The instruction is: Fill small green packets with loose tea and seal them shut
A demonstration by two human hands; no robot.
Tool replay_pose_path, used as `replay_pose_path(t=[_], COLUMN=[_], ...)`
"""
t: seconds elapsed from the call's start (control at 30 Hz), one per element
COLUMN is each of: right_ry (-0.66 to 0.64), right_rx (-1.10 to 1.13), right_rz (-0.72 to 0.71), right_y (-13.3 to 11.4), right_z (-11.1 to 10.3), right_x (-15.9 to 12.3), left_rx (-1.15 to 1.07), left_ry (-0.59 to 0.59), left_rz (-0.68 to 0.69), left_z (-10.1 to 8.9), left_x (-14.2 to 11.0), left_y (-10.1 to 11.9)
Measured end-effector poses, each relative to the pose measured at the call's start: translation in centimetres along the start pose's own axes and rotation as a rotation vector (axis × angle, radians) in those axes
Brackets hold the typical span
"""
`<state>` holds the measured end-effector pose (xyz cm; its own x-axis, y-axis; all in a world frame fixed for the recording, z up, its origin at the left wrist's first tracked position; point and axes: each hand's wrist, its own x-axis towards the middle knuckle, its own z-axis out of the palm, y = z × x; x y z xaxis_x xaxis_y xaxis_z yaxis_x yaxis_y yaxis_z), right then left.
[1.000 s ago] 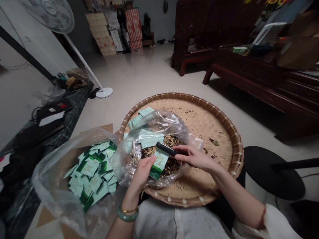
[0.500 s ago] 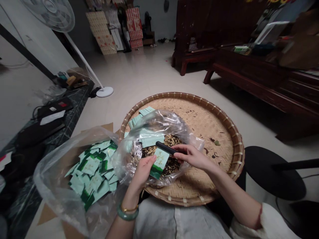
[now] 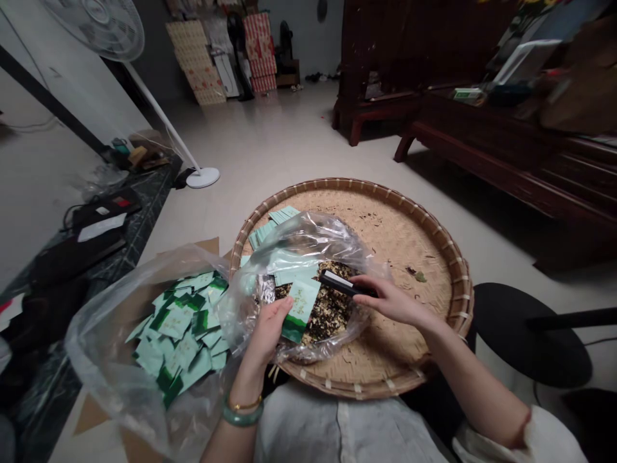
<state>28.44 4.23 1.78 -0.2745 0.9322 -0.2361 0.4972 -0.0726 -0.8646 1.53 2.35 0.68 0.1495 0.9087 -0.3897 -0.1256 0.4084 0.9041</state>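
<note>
My left hand (image 3: 272, 325) pinches a light green paper sachet (image 3: 303, 302) with a dark green lower band, holding it upright by its left edge. In my right hand (image 3: 388, 299) is a slim black handheld bag sealer (image 3: 337, 283) with a pale strip on its upper side. A small gap separates its tip from the sachet's upper right corner. Both hands are over an open clear plastic bag (image 3: 315, 228) holding a dark and yellowish dried mix (image 3: 332, 312). Flat sachets (image 3: 289, 265) lie inside this bag, against its far side. The bag rests on a round woven bamboo tray (image 3: 414, 241).
Left of the tray, a second clear bag (image 3: 101, 328) in a cardboard box holds many green sachets (image 3: 186, 344). More sachets (image 3: 274, 222) lie at the tray's far left. A white fan (image 3: 202, 177) stands beyond, a black round base (image 3: 525, 334) at right, dark wooden furniture (image 3: 482, 154) behind.
My right hand has moved the sealer right, away from the sachet's top edge, and its pale strip now shows. My left hand has shifted slightly left, and the sachet stands straighter.
</note>
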Motion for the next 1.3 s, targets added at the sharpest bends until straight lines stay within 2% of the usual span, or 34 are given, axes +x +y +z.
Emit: replay_pose_path(t=[0.1, 0.17, 0.27, 0.37, 0.47, 0.53, 0.6, 0.67, 0.7, 0.77, 0.83, 0.9, 1.03, 1.13, 1.3], right_ry=[0.092, 0.137, 0.193, 0.172, 0.209, 0.226, 0.190, 0.129, 0.113, 0.122, 0.155, 0.158, 0.090, 0.052, 0.004], right_rx=[-0.254, -0.297, -0.183, -0.101, -0.074, -0.035, 0.061, 0.184, 0.212, 0.135, -0.089, -0.321, -0.589, -0.586, -0.521], right_rz=[-0.069, -0.099, -0.157, -0.250, -0.298, -0.310, -0.270, -0.186, -0.157, -0.180, -0.286, -0.349, -0.331, -0.359, -0.393], right_y=[0.3, -0.5, -2.6, -4.3, -4.7, -4.6, -4.5, -4.4, -4.4, -4.6, -5.0, -5.5, -6.1, -6.1, -5.4], right_z=[0.2, 0.9, 2.5, 4.5, 5.9, 6.2, 6.1, 5.8, 5.7, 5.8, 6.4, 7.4, 9.6, 9.9, 8.7], right_x=[0.2, 0.4, 1.0, 1.6, 2.0, 2.1, 2.5, 3.2, 3.6, 4.8, 6.1, 7.4, 9.3, 10.0, 10.8], left_rx=[0.040, 0.078, 0.132, 0.215, 0.267, 0.252, 0.203, 0.060, -0.058, -0.348, -0.576, -0.647, -0.538, -0.491, -0.478], left_ry=[-0.025, -0.053, -0.118, -0.178, -0.199, -0.210, -0.211, -0.132, -0.048, 0.181, 0.368, 0.379, 0.290, 0.256, 0.300], left_rz=[0.014, 0.005, 0.001, 0.041, 0.068, 0.061, 0.026, 0.011, 0.041, 0.210, 0.460, 0.585, 0.597, 0.567, 0.495], left_z=[0.1, 0.4, 1.1, 1.7, 1.8, 1.8, 1.7, 1.5, 1.3, 0.9, 0.4, 0.0, -0.1, 0.0, -0.2], left_x=[-0.1, -0.2, -0.6, -1.0, -1.2, -1.2, -1.3, -1.4, -1.5, -1.6, -1.8, -1.8, -1.7, -1.5, -1.0], left_y=[0.1, 0.2, 0.4, 0.6, 0.6, 0.5, 0.4, 0.5, 0.7, 1.2, 1.8, 2.2, 1.9, 1.3, 0.9])
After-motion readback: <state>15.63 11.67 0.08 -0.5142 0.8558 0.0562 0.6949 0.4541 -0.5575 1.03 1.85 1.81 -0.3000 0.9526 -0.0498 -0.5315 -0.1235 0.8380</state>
